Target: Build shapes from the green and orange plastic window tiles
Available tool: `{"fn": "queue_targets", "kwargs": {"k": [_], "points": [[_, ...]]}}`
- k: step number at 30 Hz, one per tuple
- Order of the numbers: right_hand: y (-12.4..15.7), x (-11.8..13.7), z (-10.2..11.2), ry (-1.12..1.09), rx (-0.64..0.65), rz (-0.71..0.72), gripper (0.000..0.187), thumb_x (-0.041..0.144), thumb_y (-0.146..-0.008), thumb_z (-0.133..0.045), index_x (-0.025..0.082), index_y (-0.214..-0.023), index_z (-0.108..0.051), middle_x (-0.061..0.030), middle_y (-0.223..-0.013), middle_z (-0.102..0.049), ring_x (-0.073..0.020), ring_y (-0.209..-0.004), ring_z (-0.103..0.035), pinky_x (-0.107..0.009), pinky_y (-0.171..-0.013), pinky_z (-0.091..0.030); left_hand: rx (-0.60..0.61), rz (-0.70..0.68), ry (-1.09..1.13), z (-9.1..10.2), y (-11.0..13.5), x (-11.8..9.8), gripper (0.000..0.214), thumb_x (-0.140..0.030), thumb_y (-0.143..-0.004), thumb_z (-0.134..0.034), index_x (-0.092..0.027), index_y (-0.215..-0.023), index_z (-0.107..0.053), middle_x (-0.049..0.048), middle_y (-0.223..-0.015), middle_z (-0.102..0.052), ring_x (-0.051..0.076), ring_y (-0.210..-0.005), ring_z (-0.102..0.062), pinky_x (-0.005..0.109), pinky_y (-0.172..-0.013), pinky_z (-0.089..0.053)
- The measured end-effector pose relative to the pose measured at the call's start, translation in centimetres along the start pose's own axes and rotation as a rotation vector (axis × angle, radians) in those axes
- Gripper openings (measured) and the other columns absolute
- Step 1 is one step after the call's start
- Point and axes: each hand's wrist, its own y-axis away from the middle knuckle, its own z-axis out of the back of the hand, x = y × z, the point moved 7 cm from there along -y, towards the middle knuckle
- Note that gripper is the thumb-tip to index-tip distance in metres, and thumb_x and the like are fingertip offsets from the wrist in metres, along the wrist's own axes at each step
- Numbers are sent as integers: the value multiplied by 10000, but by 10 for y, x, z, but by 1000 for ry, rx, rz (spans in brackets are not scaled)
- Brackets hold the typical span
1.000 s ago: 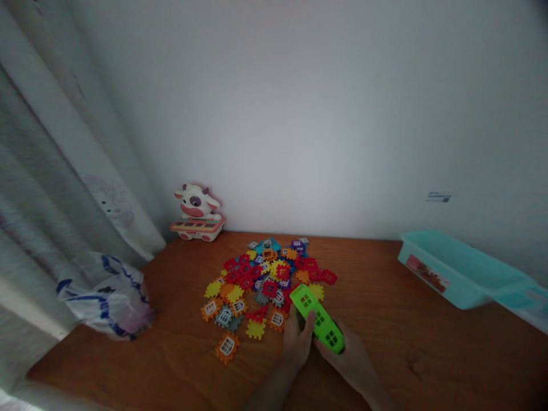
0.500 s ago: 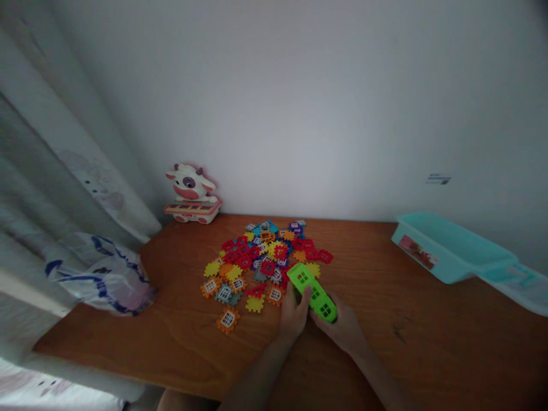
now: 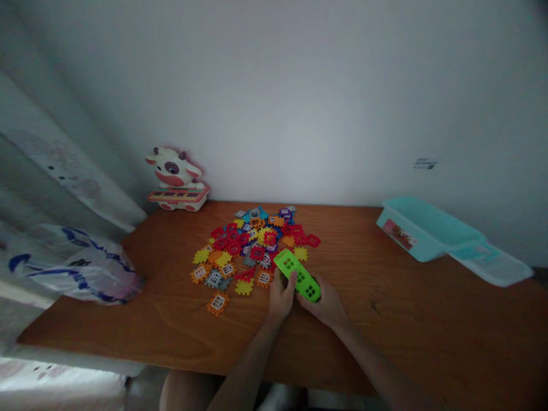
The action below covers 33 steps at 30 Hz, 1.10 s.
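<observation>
A bright green strip of joined building tiles, with square window cut-outs, is held slanted just above the table between both hands. My left hand grips its left side, thumb on top. My right hand is closed round its lower right end. Just beyond and to the left lies a loose pile of interlocking plastic tiles in red, yellow, orange, blue and grey, many with white window inserts. One orange tile with a white window lies apart at the near left of the pile.
A cow-shaped toy piano stands at the back left by the wall. A clear plastic bag with blue stripes rests on the left edge of the brown wooden table. At right sits a turquoise bin, its translucent lid beside it.
The whole view has shifted, so everything appears farther left and slightly higher. Both hands still hold the green strip in much the same pose.
</observation>
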Motion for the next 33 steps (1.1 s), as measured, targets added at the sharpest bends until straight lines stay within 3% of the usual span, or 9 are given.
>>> {"fn": "queue_targets", "kwargs": {"k": [14,22,33], "points": [[-2,4,1,-11,35,52,561,552,-812,-731,279,-1299,-674,-90,-1206,-766,-318,-1081,-722,-458,-950,-552,19,-15,91,-2,0,-20,599,-702,-807,-708,-201,-1119,-608,115,-1120,-749,288,-1108,-699,411,-983,-548],[-1,8,1,-44,44,124,558,558,-818,-731,250,-1282,-699,-91,-1210,-765,-303,-1081,-718,-443,-953,-549,74,-2,144,2,3,-19,638,-726,-751,-748,-191,-1073,-618,121,-1086,-755,288,-1054,-720,447,-971,-568],[-3,4,1,-30,43,75,578,584,-799,-729,217,-1245,-710,-103,-1144,-787,-320,-1005,-737,-464,-893,-565,96,23,236,2,5,-17,642,-711,-699,-798,-189,-1024,-615,151,-1137,-761,308,-1107,-723,476,-1011,-555]]}}
